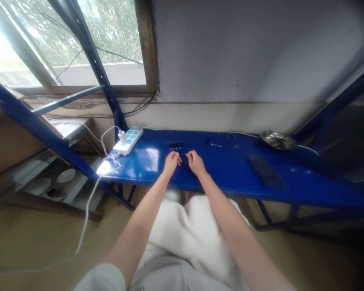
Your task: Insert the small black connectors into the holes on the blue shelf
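Observation:
A small dark stick-like piece (183,155) spans the gap between my two hands, just above the blue table (230,169). The fingers of my left hand (171,162) pinch its left end, and those of my right hand (195,162) close on its right end. It is too small to tell its kind. Just beyond my left hand, several short dark pieces (176,144) stand or lie in a row. Past my right hand lie another dark piece (207,141) and a thin pale strip (216,145).
A white power strip (128,140) with a plug and cables lies at the table's left end. On the back right rests a shiny metal dish (278,140). A blurred dark object (265,171) is at the right. Blue frame posts (100,68) rise by the window.

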`<state>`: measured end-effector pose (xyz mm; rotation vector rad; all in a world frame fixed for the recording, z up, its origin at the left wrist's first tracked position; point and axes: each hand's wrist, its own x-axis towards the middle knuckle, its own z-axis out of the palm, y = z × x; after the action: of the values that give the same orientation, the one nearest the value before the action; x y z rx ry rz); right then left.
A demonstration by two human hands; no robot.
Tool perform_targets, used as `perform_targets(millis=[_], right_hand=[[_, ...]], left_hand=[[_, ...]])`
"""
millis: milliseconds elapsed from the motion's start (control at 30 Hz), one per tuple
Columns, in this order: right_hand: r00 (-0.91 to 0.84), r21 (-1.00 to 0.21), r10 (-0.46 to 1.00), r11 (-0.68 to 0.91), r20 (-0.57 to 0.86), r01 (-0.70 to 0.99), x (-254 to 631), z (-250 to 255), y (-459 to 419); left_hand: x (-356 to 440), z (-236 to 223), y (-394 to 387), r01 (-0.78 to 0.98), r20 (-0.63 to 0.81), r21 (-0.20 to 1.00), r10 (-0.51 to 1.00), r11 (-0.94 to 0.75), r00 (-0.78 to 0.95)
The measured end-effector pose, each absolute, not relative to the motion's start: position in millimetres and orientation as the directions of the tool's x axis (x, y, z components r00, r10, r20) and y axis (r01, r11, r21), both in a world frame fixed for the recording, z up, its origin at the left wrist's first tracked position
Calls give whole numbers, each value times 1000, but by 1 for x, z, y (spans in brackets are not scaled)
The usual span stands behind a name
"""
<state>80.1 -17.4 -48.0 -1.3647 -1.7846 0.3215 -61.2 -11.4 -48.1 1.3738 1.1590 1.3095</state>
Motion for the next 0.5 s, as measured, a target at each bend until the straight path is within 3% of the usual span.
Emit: perform_targets(millis=[300,500], right_hand=[[-86,-659,888,396,451,639,79,-48,-17],[-164,-613,833,507,528,606,78,-50,-15]], left_hand=[[-60,-49,-9,71,130,990,987,-124,-91],[-60,-48,-10,74,162,985,980,-154,-112]])
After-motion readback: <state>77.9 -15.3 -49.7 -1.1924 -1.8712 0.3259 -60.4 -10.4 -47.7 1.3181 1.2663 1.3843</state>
